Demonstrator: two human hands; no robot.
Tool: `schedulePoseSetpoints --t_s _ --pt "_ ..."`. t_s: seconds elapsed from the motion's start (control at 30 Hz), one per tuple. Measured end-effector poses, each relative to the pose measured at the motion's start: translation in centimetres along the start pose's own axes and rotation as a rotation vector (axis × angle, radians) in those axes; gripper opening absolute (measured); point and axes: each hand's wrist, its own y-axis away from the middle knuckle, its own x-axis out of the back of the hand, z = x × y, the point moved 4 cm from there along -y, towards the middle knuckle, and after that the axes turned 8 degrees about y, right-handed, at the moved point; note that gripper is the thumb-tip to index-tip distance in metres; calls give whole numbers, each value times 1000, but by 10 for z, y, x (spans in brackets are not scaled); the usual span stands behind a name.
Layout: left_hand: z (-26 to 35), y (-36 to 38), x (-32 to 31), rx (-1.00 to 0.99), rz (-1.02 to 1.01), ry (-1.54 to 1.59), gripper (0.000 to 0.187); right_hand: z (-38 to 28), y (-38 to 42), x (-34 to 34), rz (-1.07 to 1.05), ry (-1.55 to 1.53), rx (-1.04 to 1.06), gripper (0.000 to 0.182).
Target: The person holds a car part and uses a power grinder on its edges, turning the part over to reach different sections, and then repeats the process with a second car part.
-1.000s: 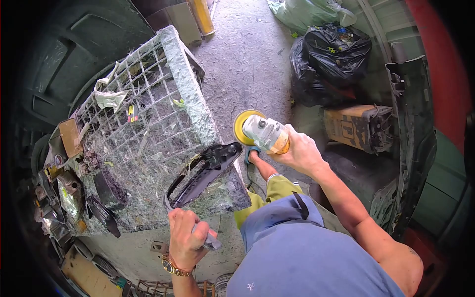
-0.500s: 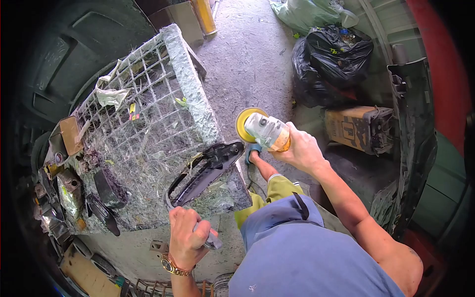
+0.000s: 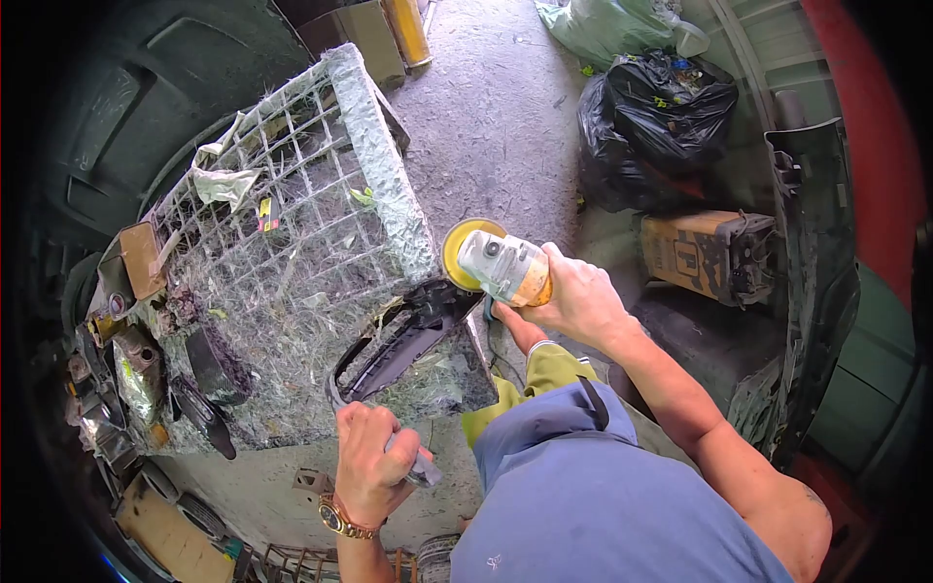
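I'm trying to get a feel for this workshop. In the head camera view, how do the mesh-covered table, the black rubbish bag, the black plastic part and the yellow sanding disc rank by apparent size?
1. Mesh-covered table, clearly largest.
2. Black rubbish bag.
3. Black plastic part, long and thin; it lies nearer the camera than the bag, so this ranking is unsure.
4. Yellow sanding disc, smallest, partly hidden behind the grinder in the right hand.

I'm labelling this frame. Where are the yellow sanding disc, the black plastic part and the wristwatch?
yellow sanding disc [image 3: 455, 260], head view, on its yellow left edge.
black plastic part [image 3: 413, 335], head view, on its dark middle.
wristwatch [image 3: 339, 519], head view, on its gold band.
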Motion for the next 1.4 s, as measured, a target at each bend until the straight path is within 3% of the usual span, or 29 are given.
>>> schedulePoseSetpoints --t_s 0.93,1.23,1.4 --pt "0 -3 3 -15 -9 -1 53 -10 4 9 -44 56 -25 57" --pt "-2 -3 3 -2 -16 11 56 12 8 15 30 43 -80 59" --pt "-4 -11 11 15 -9 36 57 4 8 12 58 35 -4 55"
